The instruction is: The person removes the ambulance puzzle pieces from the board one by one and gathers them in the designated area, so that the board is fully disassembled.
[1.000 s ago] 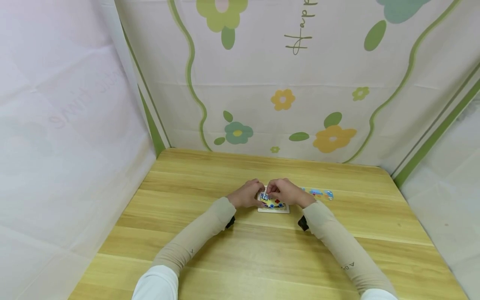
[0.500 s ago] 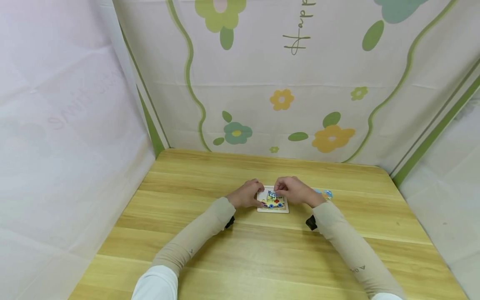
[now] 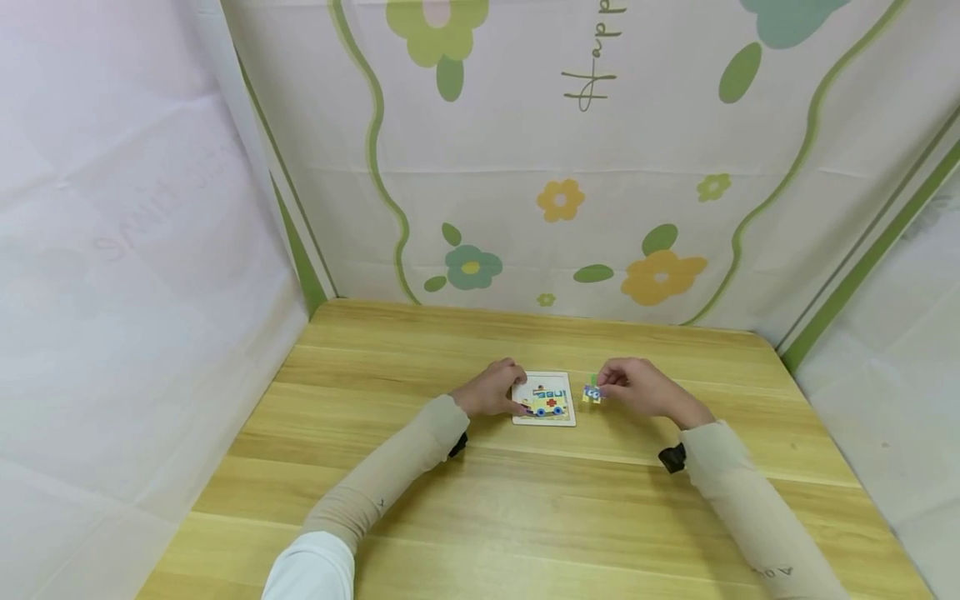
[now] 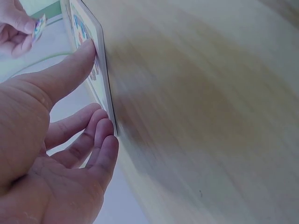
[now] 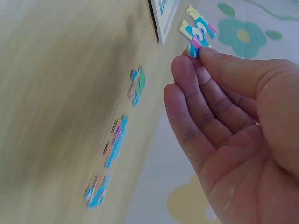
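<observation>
My left hand (image 3: pixel 491 388) holds a small white-bordered puzzle board (image 3: pixel 557 380) by its left side. In the left wrist view, the thumb lies on the face of the board and the curled fingers are at its edge. A yellow ambulance picture with blue wheels and a red cross shows on the board. Just right of it, my right hand (image 3: pixel 637 387) pinches a blue-and-yellow puzzle piece (image 5: pixel 198 32) printed with eyes, between thumb and fingers, apart from the board.
Several loose puzzle pieces lie in a row on the wooden table (image 3: pixel 495 508), including a green-and-blue piece (image 5: pixel 137 86), a blue-and-orange piece (image 5: pixel 116 141) and another blue piece (image 5: pixel 97 192). A floral cloth (image 3: pixel 510 217) stands behind the table.
My right hand has moved right, from over the board to beside it, carrying the eyed puzzle piece. More of the board shows now. My left hand has stayed on the board.
</observation>
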`<state>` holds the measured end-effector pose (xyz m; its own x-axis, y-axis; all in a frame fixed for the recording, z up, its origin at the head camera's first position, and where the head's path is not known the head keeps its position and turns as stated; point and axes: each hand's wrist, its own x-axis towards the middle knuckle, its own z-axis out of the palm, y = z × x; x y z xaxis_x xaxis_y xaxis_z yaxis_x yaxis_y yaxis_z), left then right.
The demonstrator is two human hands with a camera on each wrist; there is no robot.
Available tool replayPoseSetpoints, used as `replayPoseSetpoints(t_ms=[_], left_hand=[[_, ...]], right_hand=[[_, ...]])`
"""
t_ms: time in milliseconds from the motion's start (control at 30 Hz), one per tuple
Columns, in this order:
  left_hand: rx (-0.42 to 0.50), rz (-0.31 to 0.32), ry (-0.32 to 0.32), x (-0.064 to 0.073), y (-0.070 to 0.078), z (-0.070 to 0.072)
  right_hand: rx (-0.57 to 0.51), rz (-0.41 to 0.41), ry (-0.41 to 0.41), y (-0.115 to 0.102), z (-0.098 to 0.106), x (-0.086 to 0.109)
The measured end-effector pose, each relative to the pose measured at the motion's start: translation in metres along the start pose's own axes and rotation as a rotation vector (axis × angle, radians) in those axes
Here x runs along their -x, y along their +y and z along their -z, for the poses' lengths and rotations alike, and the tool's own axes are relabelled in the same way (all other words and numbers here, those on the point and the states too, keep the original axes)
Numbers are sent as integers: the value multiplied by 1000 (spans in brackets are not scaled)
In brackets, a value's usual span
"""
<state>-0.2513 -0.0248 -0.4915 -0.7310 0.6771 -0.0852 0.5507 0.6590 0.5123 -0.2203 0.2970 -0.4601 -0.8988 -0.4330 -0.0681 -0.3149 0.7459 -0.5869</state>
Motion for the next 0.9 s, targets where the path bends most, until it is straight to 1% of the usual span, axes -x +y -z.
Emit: replayPoseSetpoints(t_ms=[167, 300, 633, 900], left_hand=[[7, -9, 10, 0, 0, 0], [7, -9, 12, 0, 0, -1], [4, 4, -3, 1, 1, 1], [11, 13, -4, 1, 0, 0]], right_hand=[[-12, -9, 12, 13, 2, 14], [-36, -31, 5, 20, -3, 18], [-34, -72, 6, 29, -15, 8], [9, -99, 6, 29, -16, 4]])
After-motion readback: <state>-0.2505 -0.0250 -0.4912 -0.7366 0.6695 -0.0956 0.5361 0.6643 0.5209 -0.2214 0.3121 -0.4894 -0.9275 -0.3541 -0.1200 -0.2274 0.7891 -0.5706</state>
